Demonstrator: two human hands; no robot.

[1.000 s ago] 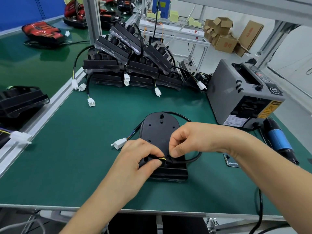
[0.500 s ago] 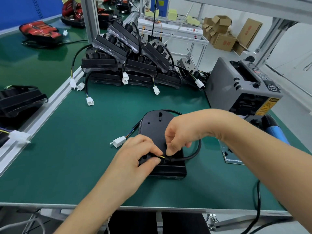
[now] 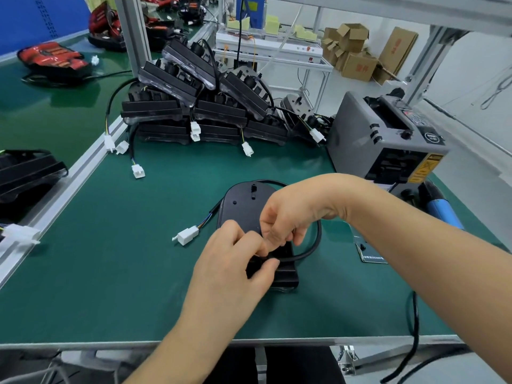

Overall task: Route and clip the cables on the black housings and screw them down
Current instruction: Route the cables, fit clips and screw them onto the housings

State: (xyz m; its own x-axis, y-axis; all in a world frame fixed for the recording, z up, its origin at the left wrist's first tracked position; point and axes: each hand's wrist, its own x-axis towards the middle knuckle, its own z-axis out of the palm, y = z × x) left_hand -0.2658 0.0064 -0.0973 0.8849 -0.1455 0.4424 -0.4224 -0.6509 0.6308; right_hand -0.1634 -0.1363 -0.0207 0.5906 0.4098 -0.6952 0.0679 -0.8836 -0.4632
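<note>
Right hand (image 3: 291,214) leftward — cable (image 3: 300,256) in grip

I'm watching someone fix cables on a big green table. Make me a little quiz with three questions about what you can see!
1. True or false: the white connector lies on the green mat, and neither hand is touching it.
2. What do the left hand and the right hand both pinch? A) the black cable at the near end of the black housing; B) a spoon; C) a toy car.
3. On which side of the housing does the grey machine stand?
Key: 1 true; 2 A; 3 the right side.
</note>
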